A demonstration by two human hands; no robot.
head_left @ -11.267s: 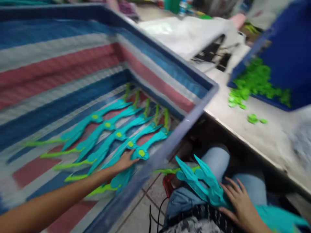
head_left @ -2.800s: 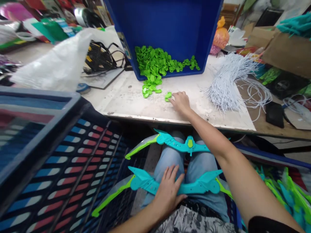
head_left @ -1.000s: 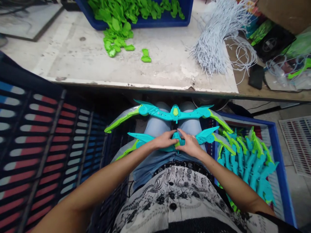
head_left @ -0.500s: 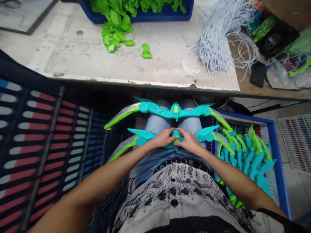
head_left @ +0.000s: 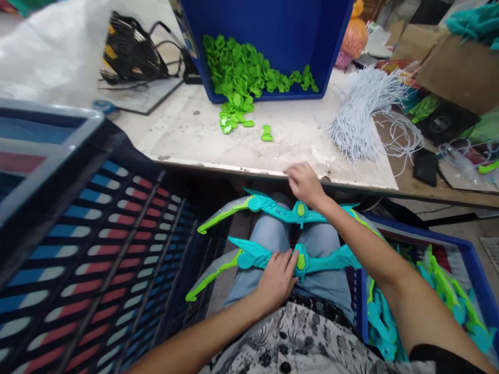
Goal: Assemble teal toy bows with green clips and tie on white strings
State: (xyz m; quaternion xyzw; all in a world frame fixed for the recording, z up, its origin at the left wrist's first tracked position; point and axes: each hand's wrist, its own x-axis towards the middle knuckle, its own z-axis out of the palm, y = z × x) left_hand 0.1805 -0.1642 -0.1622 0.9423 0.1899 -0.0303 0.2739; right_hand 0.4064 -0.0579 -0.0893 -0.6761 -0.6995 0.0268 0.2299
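Observation:
Two turquoise toy bows with lime-green tips lie across my lap, one in front of the other. On the nearer toy bow my left hand rests with its fingers over the grip, just left of the lime-green centre piece. My right hand is raised above the farther toy bow, close to the table edge. Its fingers point left, bent and a little blurred, and nothing shows in them. A single green plastic piece lies on the table beyond it.
A tipped blue bin spills small green pieces onto the worktable. White cords lie in a bundle at right. A dark slatted crate stands left. A blue crate of toy bows stands right. A fan sits behind.
Both hands were together at the nearer bow's centre. My right hand has left it and moved forward towards the table, while my left stays on the bow. The view has tilted up and left.

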